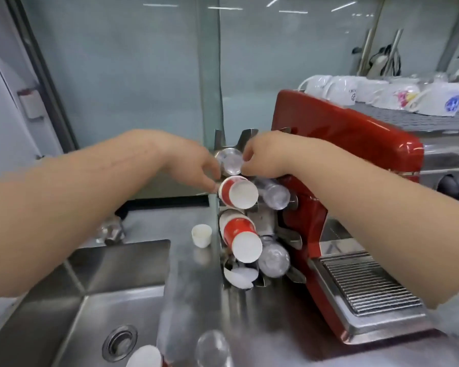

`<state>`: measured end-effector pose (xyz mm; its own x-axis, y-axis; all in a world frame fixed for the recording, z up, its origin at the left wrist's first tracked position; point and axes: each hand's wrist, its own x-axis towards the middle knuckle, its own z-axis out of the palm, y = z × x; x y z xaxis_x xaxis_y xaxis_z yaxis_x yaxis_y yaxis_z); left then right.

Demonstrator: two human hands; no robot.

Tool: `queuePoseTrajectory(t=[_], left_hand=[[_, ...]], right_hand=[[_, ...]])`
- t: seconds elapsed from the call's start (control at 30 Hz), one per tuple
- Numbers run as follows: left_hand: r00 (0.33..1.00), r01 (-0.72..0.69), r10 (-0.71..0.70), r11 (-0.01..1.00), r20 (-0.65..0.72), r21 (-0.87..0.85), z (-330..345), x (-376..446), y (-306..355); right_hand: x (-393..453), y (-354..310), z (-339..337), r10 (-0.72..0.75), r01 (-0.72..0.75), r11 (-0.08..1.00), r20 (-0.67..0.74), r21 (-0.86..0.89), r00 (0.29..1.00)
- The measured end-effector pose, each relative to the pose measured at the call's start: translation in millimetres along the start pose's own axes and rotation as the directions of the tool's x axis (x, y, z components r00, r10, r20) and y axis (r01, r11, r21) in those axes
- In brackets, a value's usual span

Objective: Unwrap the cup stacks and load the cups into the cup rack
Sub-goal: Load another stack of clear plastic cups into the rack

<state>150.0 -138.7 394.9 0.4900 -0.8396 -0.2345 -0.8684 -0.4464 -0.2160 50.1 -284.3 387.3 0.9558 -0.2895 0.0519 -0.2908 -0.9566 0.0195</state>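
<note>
While our left hand (196, 165) and right hand (265, 154) pinch the clear cup stack (229, 161) atop the cup rack (263, 226), we judge it light, slippery; grip its sides.

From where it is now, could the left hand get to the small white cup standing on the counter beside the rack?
Probably yes. The left hand is up at the cup rack, and the small white cup stands alone below it on bare steel counter; nothing lies between them, so a short drop down looks unobstructed.

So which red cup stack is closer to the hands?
The upper red stack, right under both hands, left and right. The other red stack sits one slot lower in the rack.
</note>
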Motion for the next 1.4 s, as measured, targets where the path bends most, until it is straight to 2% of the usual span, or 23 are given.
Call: queuePoseTrajectory(t=[0.07,0.13,0.23,0.43,0.57,0.7,0.83,1.03,1.4], left_hand=[[0.998,-0.013,0.014,1.000,-0.063,0.018,20.2,-20.7,-0.8],[0.980,-0.044,0.053,0.998,-0.191,0.050,44.0,-35.6,-1.4],[0.963,-0.079,0.059,0.995,-0.264,-0.066,78.3,-54.6,2.7],[0.980,-0.100,0.049,0.958,-0.191,-0.267,157.5,-68.7,32.3],[0.993,-0.100,0.066,0.924,-0.103,-0.370,220.2,-70.0,64.9],[0.997,-0.070,0.079,0.879,0.000,-0.472,263.0,-67.8,94.2],[0.996,-0.041,0.073,0.870,0.045,-0.491,288.7,-60.9,109.5],[0.996,0.037,0.007,0.857,0.083,-0.513,302.5,-53.7,117.8],[0.995,0.094,-0.087,0.752,0.043,-0.652,300.4,-55.3,127.7]], right_hand=[[-17.5,-9.4,11.0,-0.047,0.047,0.999,-0.016,0.005,0.999],[-36.5,-17.4,21.6,-0.063,0.065,0.996,-0.040,0.063,0.997],[-63.2,-26.3,41.5,-0.086,0.095,0.975,-0.049,0.202,0.995],[-112.9,-37.2,116.5,-0.142,0.157,0.876,-0.066,0.457,0.988],[-140.4,-41.5,193.4,-0.163,0.124,0.817,0.020,0.564,0.986],[-150.0,-44.8,264.7,-0.129,0.010,0.785,0.148,0.620,0.981],[-153.9,-46.9,316.6,-0.127,-0.120,0.792,0.355,0.598,0.926],[-152.7,-49.8,354.3,-0.134,-0.233,0.769,0.506,0.596,0.852],[-156.3,-38.8,380.0,-0.053,-0.392,0.604,0.526,0.694,0.849]])
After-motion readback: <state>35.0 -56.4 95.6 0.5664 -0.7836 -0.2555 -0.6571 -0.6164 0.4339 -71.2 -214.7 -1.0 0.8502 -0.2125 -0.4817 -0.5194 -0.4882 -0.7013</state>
